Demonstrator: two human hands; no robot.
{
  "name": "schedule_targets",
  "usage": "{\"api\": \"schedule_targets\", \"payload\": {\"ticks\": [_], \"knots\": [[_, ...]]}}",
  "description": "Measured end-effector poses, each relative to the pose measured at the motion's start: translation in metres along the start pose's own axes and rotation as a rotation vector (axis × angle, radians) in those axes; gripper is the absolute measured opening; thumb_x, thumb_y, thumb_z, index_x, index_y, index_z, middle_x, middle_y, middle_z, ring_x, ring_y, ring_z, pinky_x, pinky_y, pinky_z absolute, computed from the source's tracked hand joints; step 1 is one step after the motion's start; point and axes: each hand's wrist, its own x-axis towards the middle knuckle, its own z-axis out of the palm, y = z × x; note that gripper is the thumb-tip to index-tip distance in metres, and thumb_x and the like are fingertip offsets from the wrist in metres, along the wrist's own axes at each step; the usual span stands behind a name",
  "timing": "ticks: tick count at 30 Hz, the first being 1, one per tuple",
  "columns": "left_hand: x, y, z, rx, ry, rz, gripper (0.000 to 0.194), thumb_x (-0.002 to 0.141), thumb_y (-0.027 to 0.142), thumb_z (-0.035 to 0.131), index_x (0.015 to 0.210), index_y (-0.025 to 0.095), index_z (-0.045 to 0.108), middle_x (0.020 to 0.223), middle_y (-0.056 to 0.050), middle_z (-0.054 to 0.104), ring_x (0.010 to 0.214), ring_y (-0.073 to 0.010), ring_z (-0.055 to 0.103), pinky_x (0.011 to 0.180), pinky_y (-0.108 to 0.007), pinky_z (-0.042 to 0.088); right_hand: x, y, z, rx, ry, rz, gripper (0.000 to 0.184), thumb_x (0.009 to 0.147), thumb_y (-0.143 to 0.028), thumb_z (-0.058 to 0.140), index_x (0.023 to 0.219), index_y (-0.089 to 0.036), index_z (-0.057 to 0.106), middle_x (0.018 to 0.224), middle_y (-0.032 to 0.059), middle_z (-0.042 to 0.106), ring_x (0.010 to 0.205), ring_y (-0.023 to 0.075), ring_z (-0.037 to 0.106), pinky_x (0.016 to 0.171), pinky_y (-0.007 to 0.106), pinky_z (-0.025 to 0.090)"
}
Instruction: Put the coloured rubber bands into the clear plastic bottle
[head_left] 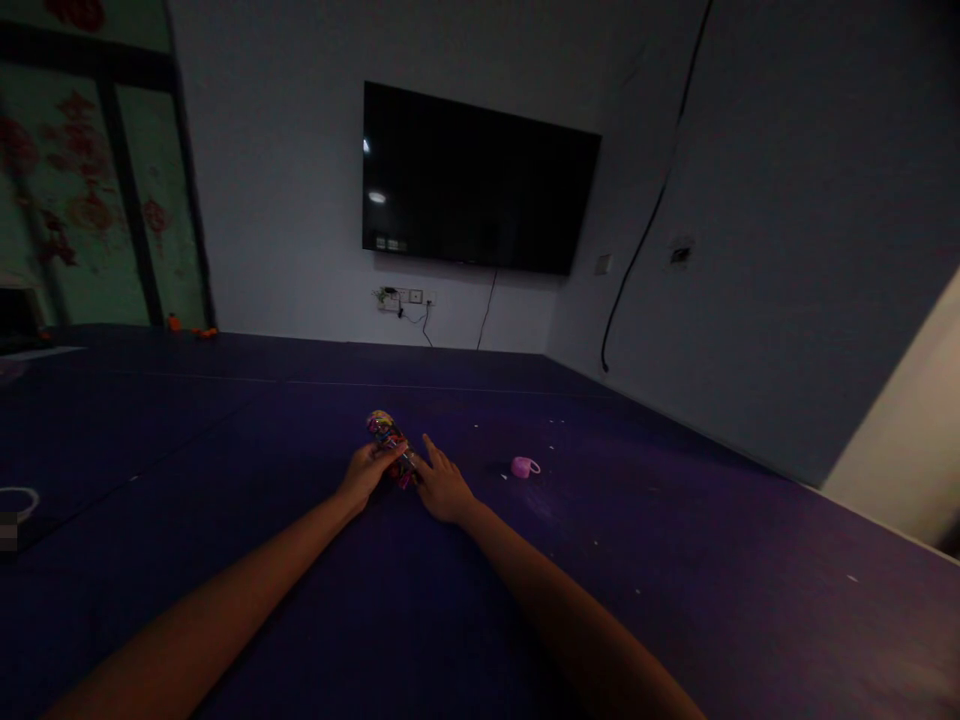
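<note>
Both my arms reach out over a dark purple floor mat [675, 560]. My left hand [365, 473] is closed around a small multicoloured bundle [387, 432] that looks like a roll wrapped in bright bands. My right hand [442, 485] touches the lower end of the same bundle, its fingers partly stretched forward. A small pink ring-shaped object [524, 467] lies on the mat just right of my right hand, apart from it.
A black wall-mounted screen [472, 180] hangs ahead above wall sockets [401, 298] with cables. A black cable [645, 230] runs down the right wall. A white ring [19, 498] lies at the left edge. Small orange items [187, 327] sit by the far-left glass door.
</note>
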Motion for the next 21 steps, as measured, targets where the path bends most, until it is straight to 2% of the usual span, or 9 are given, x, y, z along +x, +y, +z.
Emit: {"api": "schedule_targets", "payload": {"ticks": [11,21], "knots": [[0.0069,-0.0076,-0.0050,-0.002,0.076,0.027,0.044,0.049,0.044,0.080,0.078,0.013,0.068,0.069,-0.004,0.069,0.061,-0.0161,0.061,0.062,-0.026,0.045,-0.0015,0.0000,-0.0028,0.022,-0.026,0.037,0.061,0.081,-0.018,0.046,0.139,-0.034,0.033,0.153,0.0044,0.012,0.136,0.0266,0.023,0.103,0.047,0.030],[0.0054,-0.0054,-0.0035,-0.023,0.140,0.048,0.047,0.050,0.047,0.079,0.082,0.015,0.066,0.081,-0.006,0.071,0.073,-0.0202,0.065,0.066,-0.028,0.047,-0.0040,0.0012,-0.0045,0.036,0.018,0.038,0.054,0.079,-0.014,0.044,0.131,-0.028,0.047,0.149,0.0065,0.027,0.132,0.0250,0.031,0.102,0.045,0.031]]}}
